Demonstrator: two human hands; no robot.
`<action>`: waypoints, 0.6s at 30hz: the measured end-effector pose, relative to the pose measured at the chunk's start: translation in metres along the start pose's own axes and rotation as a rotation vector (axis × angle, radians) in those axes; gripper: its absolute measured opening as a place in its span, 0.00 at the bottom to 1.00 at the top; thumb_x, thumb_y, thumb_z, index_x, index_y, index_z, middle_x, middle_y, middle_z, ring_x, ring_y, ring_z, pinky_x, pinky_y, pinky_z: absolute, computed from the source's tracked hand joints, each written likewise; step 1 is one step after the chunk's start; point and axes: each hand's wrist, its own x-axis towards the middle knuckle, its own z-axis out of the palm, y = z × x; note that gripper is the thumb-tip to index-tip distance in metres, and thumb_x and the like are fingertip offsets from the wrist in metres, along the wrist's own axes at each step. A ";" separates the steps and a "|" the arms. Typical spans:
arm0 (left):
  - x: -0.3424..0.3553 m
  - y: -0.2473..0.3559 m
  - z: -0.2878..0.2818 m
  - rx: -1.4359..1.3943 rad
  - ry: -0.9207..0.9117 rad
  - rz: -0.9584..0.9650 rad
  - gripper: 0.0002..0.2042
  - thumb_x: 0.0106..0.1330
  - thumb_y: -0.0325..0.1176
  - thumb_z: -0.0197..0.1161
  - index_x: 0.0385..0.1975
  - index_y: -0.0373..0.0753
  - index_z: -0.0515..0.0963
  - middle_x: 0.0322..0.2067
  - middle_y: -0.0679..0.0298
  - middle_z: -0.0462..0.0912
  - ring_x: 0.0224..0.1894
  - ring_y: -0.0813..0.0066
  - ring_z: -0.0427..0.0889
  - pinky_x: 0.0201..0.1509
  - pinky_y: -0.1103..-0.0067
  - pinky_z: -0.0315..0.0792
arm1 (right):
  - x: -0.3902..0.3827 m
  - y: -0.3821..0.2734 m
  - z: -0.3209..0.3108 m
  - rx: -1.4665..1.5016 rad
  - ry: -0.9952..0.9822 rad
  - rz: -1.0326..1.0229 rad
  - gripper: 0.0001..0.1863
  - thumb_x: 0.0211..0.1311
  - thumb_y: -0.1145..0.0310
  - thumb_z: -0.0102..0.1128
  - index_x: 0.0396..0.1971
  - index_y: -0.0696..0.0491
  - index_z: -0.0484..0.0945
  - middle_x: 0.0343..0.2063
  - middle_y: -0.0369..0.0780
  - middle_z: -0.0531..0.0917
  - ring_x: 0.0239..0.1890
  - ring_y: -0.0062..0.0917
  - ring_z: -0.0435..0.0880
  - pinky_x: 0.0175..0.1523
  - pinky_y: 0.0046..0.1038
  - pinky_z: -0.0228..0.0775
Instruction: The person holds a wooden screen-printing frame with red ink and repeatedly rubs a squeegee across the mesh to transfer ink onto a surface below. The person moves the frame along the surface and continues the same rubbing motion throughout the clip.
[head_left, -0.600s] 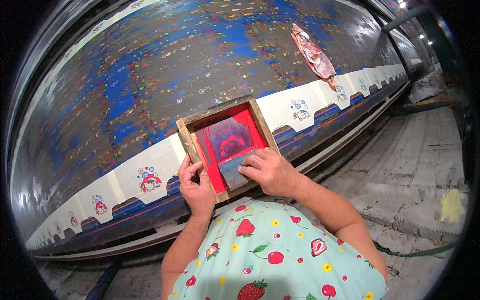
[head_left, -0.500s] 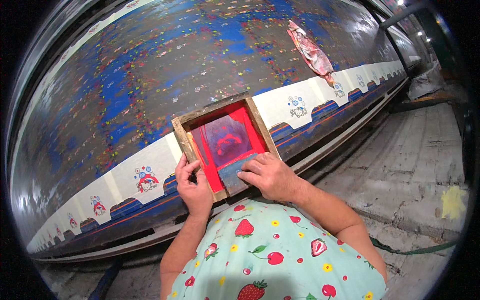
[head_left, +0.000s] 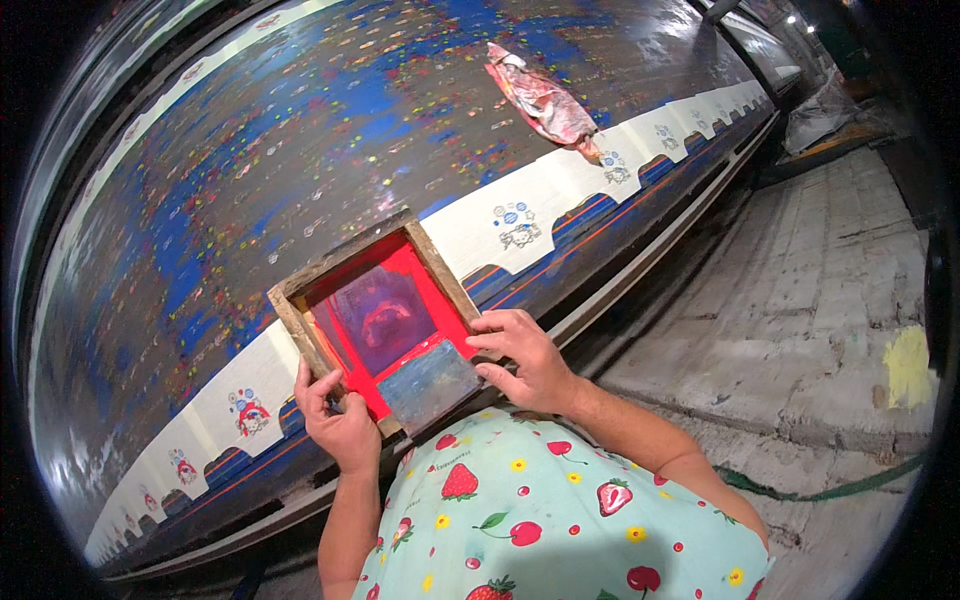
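A wooden screen printing frame [head_left: 443, 272] lies tilted over the near edge of the long table, on the row of white cut pieces [head_left: 462, 240]. Red ink coats the inside of its mesh [head_left: 385, 315] around a purplish middle. My left hand [head_left: 340, 428] grips the frame's left rail, thumb bent over it. At the opposite rail is my right hand [head_left: 530, 362], its fingers closed on the wood and its thumb near the squeegee's corner. The grey-blue squeegee [head_left: 430, 388] leans in the near end of the frame, its lower edge hidden.
A crumpled, red-stained rag [head_left: 545, 105] lies on the paint-spotted table [head_left: 330, 170]. Left of the frame, white pieces carry prints with red added [head_left: 250, 410]; those on the right show blue and dark outlines [head_left: 518, 228]. A metal rail [head_left: 625, 283] borders the grey floor [head_left: 800, 280].
My right hand has let go of the squeegee and moved to the frame's right rail. The view has shifted, so the frame and rag appear further left. My left hand keeps its grip.
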 end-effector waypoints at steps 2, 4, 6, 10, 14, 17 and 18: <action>-0.003 0.009 0.019 -0.010 0.001 0.014 0.17 0.60 0.12 0.64 0.48 0.33 0.86 0.79 0.38 0.72 0.82 0.47 0.73 0.83 0.62 0.67 | -0.007 0.018 -0.015 0.086 0.020 0.060 0.21 0.66 0.73 0.80 0.59 0.55 0.88 0.63 0.47 0.86 0.69 0.45 0.84 0.75 0.45 0.75; -0.008 0.018 0.049 -0.050 -0.004 0.051 0.16 0.60 0.13 0.64 0.47 0.33 0.86 0.79 0.38 0.73 0.82 0.47 0.73 0.85 0.61 0.66 | -0.011 0.040 -0.034 0.144 0.063 0.067 0.21 0.67 0.74 0.79 0.59 0.55 0.88 0.64 0.48 0.87 0.67 0.44 0.85 0.75 0.43 0.75; -0.011 0.027 0.083 -0.071 0.003 0.066 0.16 0.59 0.14 0.64 0.47 0.34 0.87 0.78 0.38 0.74 0.82 0.45 0.73 0.86 0.60 0.63 | -0.013 0.062 -0.058 0.119 0.073 0.073 0.21 0.66 0.74 0.79 0.58 0.55 0.89 0.62 0.47 0.88 0.66 0.45 0.85 0.74 0.44 0.76; -0.023 0.050 0.154 0.038 0.009 0.083 0.17 0.58 0.14 0.65 0.46 0.35 0.87 0.78 0.38 0.74 0.83 0.44 0.72 0.86 0.60 0.62 | -0.015 0.106 -0.115 0.058 0.095 0.042 0.22 0.63 0.76 0.79 0.57 0.55 0.88 0.61 0.47 0.88 0.65 0.47 0.85 0.73 0.45 0.76; -0.030 0.062 0.215 -0.017 -0.008 0.096 0.17 0.58 0.14 0.65 0.47 0.34 0.87 0.78 0.38 0.75 0.83 0.45 0.72 0.86 0.60 0.63 | -0.020 0.147 -0.159 0.049 0.115 0.021 0.22 0.62 0.75 0.79 0.57 0.54 0.88 0.61 0.47 0.88 0.65 0.47 0.85 0.73 0.46 0.75; -0.034 0.069 0.240 0.000 -0.011 0.067 0.17 0.58 0.14 0.65 0.47 0.34 0.87 0.78 0.38 0.75 0.83 0.45 0.72 0.86 0.60 0.64 | -0.021 0.162 -0.178 0.067 0.124 0.019 0.22 0.62 0.75 0.79 0.57 0.54 0.89 0.61 0.46 0.88 0.66 0.46 0.84 0.74 0.46 0.75; -0.035 0.071 0.245 0.018 -0.014 0.069 0.17 0.58 0.14 0.65 0.46 0.34 0.87 0.78 0.38 0.75 0.83 0.45 0.72 0.86 0.61 0.64 | -0.021 0.165 -0.183 0.073 0.130 0.014 0.22 0.62 0.75 0.80 0.56 0.54 0.89 0.61 0.46 0.88 0.66 0.46 0.84 0.74 0.46 0.74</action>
